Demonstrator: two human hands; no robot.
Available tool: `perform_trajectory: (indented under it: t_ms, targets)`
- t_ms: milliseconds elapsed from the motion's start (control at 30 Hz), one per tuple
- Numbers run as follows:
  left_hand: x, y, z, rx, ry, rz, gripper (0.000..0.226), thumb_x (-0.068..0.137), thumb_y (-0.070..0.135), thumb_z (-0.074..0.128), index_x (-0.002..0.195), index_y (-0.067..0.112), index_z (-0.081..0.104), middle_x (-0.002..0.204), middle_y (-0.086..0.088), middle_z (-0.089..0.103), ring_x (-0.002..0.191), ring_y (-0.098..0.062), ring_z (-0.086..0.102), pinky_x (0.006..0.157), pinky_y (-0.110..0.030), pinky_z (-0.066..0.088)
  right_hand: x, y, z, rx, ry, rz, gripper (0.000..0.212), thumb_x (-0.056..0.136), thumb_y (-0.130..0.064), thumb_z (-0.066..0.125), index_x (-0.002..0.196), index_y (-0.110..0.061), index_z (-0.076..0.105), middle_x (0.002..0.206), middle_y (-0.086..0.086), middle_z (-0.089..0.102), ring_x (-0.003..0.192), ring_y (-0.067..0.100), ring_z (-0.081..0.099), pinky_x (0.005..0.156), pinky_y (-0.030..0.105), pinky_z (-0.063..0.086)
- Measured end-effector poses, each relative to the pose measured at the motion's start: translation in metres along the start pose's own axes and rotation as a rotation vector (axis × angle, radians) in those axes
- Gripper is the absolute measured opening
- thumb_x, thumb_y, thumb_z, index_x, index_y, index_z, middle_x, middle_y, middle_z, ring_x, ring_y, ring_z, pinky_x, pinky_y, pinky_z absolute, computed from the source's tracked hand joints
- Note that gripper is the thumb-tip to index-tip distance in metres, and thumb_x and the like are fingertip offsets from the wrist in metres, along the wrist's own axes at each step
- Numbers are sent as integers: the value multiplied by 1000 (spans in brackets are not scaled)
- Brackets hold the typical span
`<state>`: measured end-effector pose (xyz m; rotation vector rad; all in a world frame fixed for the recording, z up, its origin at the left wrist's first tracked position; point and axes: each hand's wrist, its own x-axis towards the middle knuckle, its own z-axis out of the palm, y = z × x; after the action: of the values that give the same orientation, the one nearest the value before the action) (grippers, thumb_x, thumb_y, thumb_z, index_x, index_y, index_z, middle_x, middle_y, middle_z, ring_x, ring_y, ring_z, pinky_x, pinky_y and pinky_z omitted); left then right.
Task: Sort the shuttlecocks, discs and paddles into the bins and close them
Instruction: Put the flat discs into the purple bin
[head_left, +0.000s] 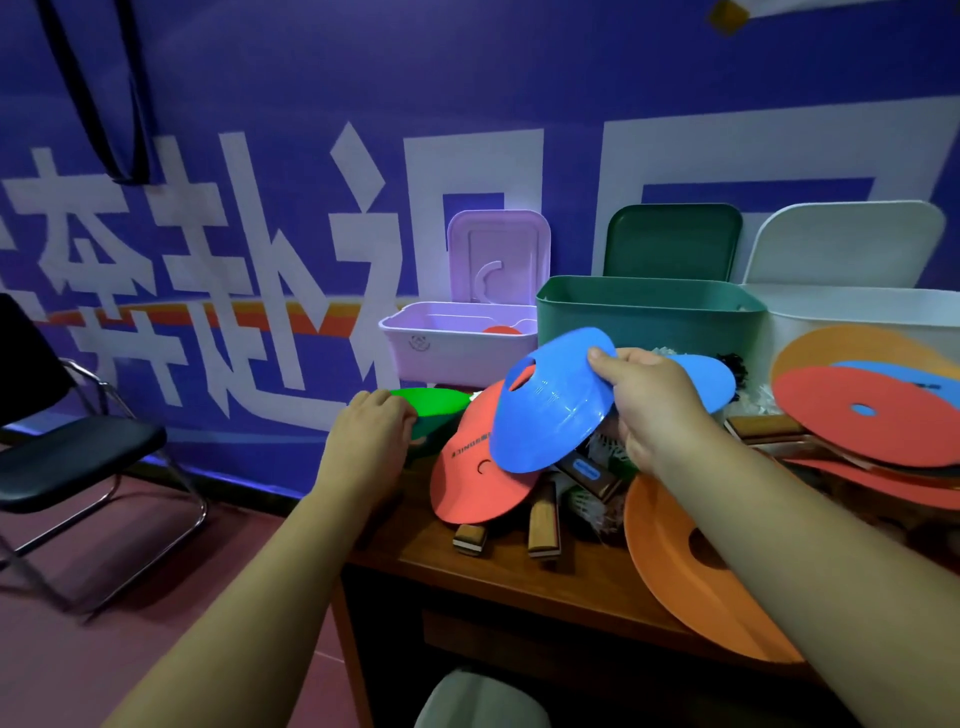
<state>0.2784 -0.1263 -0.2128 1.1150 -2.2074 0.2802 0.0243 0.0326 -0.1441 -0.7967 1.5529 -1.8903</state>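
My right hand (654, 405) pinches the rim of a blue disc (550, 410) and holds it tilted above the pile on the wooden table (519, 566). My left hand (371, 431) grips the edge of a green disc (436, 405) at the table's left end. Under the blue disc lies a red paddle (478, 478) with a wooden handle; a second paddle handle (544, 525) sticks out beside it. White shuttlecocks (592, 504) lie between them. Behind stand three open bins: lilac (457, 353), green (649, 317), white (857, 312).
A big orange disc (685, 577) overhangs the table's front edge under my right forearm. Red, blue and orange discs (872, 410) are stacked at the right. A black chair (67, 457) stands on the floor to the left. The blue wall rises right behind the bins.
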Motion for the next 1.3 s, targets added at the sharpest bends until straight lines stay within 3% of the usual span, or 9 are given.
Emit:
perform_trajectory:
  t_ms: [133,300,400,500,733,900,1133,1233,1300]
  targets:
    - [-1,10,-5,-154,-13,-64,8,95,19,72,100,16,76,100,-2,69,96,-24,57,77,-42,52,0,-1,0,-16,-6,-8,19,90,-33,76,81,-17,69,102,19,78,93,37,75,93,63,59]
    - [-2,15,-15,-471,26,-302,3,96,21,74,96,20,77,97,5,70,95,-15,62,72,-31,52,-1,-3,0,-55,-2,-38,23,80,-41,76,76,-20,68,104,22,76,83,30,69,74,48,58]
    - [0,15,-23,-548,15,-364,7,97,25,73,98,21,79,94,6,71,93,-12,65,67,-25,53,0,-5,1,-74,1,-57,21,84,-39,76,80,-20,69,103,20,77,83,30,70,78,53,61]
    - [3,16,-31,-549,23,-367,9,99,28,72,100,22,79,95,7,72,94,-11,65,63,-19,47,0,-6,4,-90,-9,-67,19,88,-37,76,85,-19,71,104,18,78,84,30,71,76,48,61]
    - [8,28,-47,-573,63,-382,12,101,26,69,107,19,78,98,4,73,96,-13,65,71,-22,50,-10,-11,12,-195,-35,-147,17,92,-37,73,84,-22,75,95,10,79,95,39,75,87,63,61]
    - [11,31,-46,-413,31,-269,14,104,19,64,110,17,76,105,1,72,97,-18,62,78,-33,53,-16,-15,17,-271,-65,-221,18,86,-42,72,83,-24,73,90,7,77,87,36,73,89,62,60]
    - [19,33,-61,-296,316,27,17,102,15,65,114,11,76,109,-6,75,102,-27,63,83,-37,51,-21,-24,17,-277,-81,-286,21,89,-45,73,89,-25,77,90,3,78,76,19,66,83,55,59]
    - [29,48,-80,-341,446,48,17,103,17,64,114,11,76,108,-4,75,99,-25,64,84,-34,49,-24,-39,12,-274,-47,-343,16,91,-44,76,95,-29,82,87,-10,80,78,14,71,77,38,56]
    - [38,63,-92,-429,496,33,18,104,15,61,115,10,75,108,-5,75,99,-24,64,86,-33,48,-25,-51,5,-285,-24,-381,14,95,-38,76,101,-27,83,76,-19,75,58,0,62,61,27,47]
